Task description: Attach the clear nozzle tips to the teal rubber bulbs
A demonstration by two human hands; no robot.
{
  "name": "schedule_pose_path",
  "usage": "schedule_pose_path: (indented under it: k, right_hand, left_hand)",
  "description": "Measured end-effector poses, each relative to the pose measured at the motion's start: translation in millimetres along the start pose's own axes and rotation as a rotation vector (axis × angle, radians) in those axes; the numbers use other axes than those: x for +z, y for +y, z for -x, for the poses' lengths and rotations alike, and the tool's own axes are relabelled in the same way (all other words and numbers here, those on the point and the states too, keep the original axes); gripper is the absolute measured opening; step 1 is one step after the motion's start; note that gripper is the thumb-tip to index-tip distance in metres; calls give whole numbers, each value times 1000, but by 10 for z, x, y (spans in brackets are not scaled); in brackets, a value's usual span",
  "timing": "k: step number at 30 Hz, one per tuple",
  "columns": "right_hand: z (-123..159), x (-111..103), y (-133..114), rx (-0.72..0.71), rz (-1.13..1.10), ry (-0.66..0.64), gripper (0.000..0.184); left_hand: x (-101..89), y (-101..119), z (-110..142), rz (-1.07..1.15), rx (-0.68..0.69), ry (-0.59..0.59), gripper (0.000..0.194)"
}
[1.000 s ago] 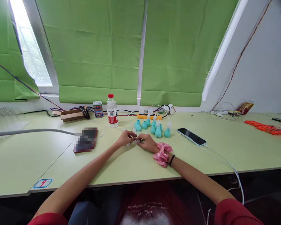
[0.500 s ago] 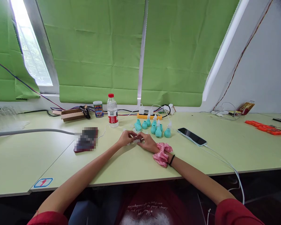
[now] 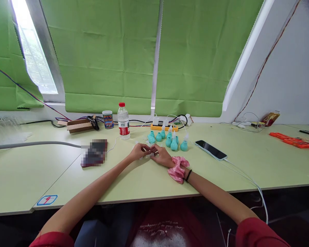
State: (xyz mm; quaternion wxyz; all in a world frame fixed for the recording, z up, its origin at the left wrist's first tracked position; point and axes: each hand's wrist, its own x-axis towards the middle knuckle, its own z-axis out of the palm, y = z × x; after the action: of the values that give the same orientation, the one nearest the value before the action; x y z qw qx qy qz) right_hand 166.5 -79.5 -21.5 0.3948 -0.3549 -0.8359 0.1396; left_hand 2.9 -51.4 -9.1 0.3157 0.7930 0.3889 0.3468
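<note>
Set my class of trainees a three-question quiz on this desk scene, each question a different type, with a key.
1. Multiple choice: what lies just behind the round turquoise bulbs?
A. a brown cardboard box
B. an orange-yellow plastic power strip
C. a dark-screened phone

2. True or false: the clear plastic bottle with a red cap stands upright, to the left of the bulbs.

3. Short answer: are the person's left hand and right hand close together or far apart?

Key:
1. B
2. True
3. Close together, at small translucent whitish pieces; exactly what each grip holds is too small to tell.
</note>
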Motion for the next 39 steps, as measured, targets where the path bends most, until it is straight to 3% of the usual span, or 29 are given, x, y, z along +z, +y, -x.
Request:
schedule_pose_path:
  k: [8,14,23,30,34,39]
  right_hand:
    - [1,-48,-6,-33,130,83,33]
    - [-176,-50,248,30,295,165,29]
    - [-343,98,525,107,395,145,27]
    - [-296,-29,374,70,363,274,24]
    - [-137,-81,180,5,297,274,19]
    - [87,-84,10,-35,246,180,23]
  left_hand:
    - [-17,-31,-9,-51,25,-32,25]
    - [-29,2,13,-120,56,-45,21]
    - [-37,36,44,-121,76,9,22]
    - [-112,-34,-28,43,-19,146,23]
    - [-143,-67,-58,201,-105,129,29]
    - [-191,-7,-36,385,-142,42,36]
